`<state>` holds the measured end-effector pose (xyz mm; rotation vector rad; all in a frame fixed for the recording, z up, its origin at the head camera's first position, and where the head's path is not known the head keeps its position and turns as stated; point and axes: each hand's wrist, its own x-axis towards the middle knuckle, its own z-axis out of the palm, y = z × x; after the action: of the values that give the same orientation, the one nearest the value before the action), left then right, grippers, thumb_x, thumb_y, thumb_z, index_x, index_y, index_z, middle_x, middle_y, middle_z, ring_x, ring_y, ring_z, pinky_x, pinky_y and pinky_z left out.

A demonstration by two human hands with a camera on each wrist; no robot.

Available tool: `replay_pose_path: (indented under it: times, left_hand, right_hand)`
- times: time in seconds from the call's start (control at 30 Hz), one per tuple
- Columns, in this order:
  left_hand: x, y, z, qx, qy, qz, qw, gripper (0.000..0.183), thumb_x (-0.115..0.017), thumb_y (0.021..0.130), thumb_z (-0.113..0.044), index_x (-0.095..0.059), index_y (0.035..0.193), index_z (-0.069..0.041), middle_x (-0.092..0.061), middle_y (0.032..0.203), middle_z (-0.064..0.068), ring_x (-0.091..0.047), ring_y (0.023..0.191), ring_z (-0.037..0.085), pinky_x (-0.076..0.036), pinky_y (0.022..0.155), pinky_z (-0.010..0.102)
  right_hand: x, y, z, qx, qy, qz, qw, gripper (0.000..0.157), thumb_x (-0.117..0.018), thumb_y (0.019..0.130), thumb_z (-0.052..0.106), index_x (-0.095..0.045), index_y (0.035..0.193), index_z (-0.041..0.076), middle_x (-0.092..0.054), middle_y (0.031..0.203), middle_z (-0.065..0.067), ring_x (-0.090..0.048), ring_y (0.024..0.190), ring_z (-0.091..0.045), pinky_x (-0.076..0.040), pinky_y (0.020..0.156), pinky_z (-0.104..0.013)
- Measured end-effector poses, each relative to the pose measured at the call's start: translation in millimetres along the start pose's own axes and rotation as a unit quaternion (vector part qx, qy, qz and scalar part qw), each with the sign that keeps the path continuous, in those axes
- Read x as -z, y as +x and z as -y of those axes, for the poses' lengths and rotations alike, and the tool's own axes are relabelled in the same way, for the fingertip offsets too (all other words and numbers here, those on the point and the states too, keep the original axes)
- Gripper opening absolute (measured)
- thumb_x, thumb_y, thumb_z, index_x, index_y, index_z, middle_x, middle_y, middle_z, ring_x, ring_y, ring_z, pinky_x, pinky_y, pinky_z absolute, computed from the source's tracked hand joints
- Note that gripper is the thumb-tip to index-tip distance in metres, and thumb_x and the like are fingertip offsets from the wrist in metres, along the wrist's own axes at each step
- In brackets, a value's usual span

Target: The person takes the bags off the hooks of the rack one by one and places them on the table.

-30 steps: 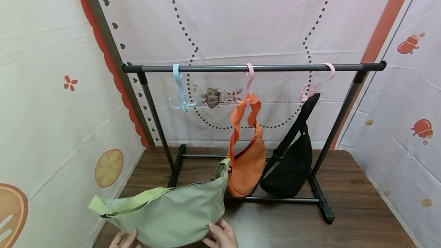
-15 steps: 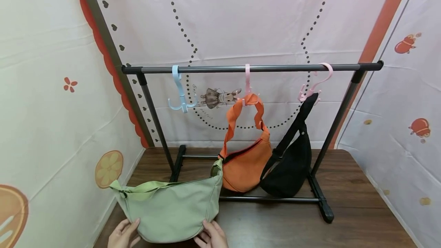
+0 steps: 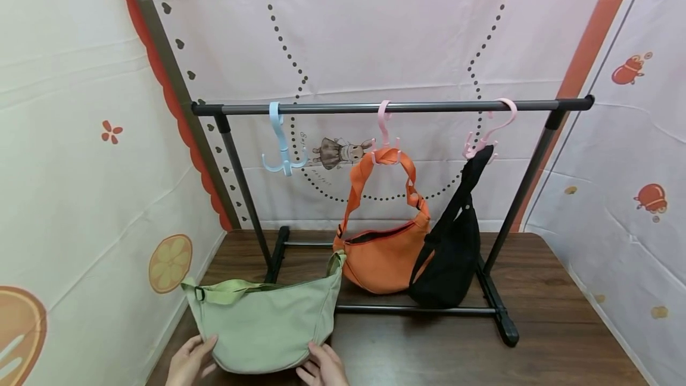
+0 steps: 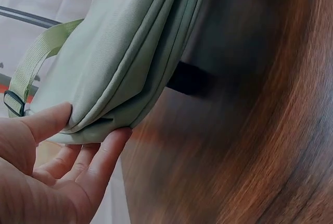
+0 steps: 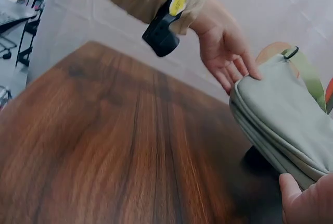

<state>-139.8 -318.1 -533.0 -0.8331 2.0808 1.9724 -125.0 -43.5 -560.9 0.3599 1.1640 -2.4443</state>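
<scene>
A sage-green crescent bag (image 3: 268,329) with a lighter green strap (image 3: 230,292) is held at its lower corners, close over the table's front left. My left hand (image 3: 190,363) pinches the left corner, thumb in front and fingers beneath, as the left wrist view also shows. At the right corner my right hand (image 3: 323,367) pinches the bag the same way; only its thumb and part of the palm show in the right wrist view. Behind hangs an orange bag (image 3: 386,261), its strap on a pink hook (image 3: 383,130). The green bag's right end overlaps it in the head view.
A black rack (image 3: 332,108) stands on the wooden table (image 3: 429,350). A blue hook (image 3: 282,142) hangs bare at its left. From another pink hook (image 3: 495,130) at the right hangs a black bag (image 3: 450,261), against the orange one. Printed fabric (image 3: 375,28) surrounds the table.
The green bag has become more level, its left end moving right, and both hands have shifted slightly. The orange bag and its hook have turned, so the bag faces front more.
</scene>
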Motion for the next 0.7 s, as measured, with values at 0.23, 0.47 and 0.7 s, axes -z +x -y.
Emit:
replay_pose_path:
  times: [0.23, 0.47, 0.7]
  left_hand:
    - [3.7, 15.1, -2.3, 0.004, 0.029, 0.009, 0.9995, 0.087, -0.071, 0.075, -0.043, -0.031, 0.130, 0.013, -0.060, 0.092, 0.008, -0.060, 0.073, 0.011, -0.052, 0.072, 0.041]
    - [6.1, 24.6, 2.7, 0.022, 0.054, 0.007, 0.9983, 0.085, -0.068, 0.079, -0.041, -0.030, 0.130, 0.015, -0.059, 0.092, 0.014, -0.060, 0.071, 0.014, -0.053, 0.071, 0.039]
    - [7.7, 29.5, 10.2, 0.047, 0.056, -0.003, 0.9973, 0.088, -0.071, 0.076, -0.041, -0.029, 0.130, 0.015, -0.057, 0.091, 0.014, -0.061, 0.072, 0.019, -0.053, 0.072, 0.039]
  right_hand:
    - [0.7, 10.1, -2.1, -0.025, -0.040, -0.017, 0.999, 0.054, -0.058, 0.089, 0.020, -0.033, 0.125, -0.012, -0.049, 0.116, -0.029, -0.039, 0.117, -0.047, -0.042, 0.092, -0.050]
    - [2.8, 13.7, -8.5, -0.030, -0.058, -0.035, 0.997, 0.024, -0.056, 0.090, 0.016, -0.048, 0.101, -0.004, -0.058, 0.098, -0.016, -0.055, 0.102, -0.036, -0.043, 0.091, -0.050]
    - [3.8, 14.2, -12.3, -0.045, -0.072, -0.048, 0.995, 0.019, -0.057, 0.089, 0.014, -0.048, 0.094, -0.002, -0.054, 0.089, -0.012, -0.059, 0.092, -0.026, -0.044, 0.089, -0.047]
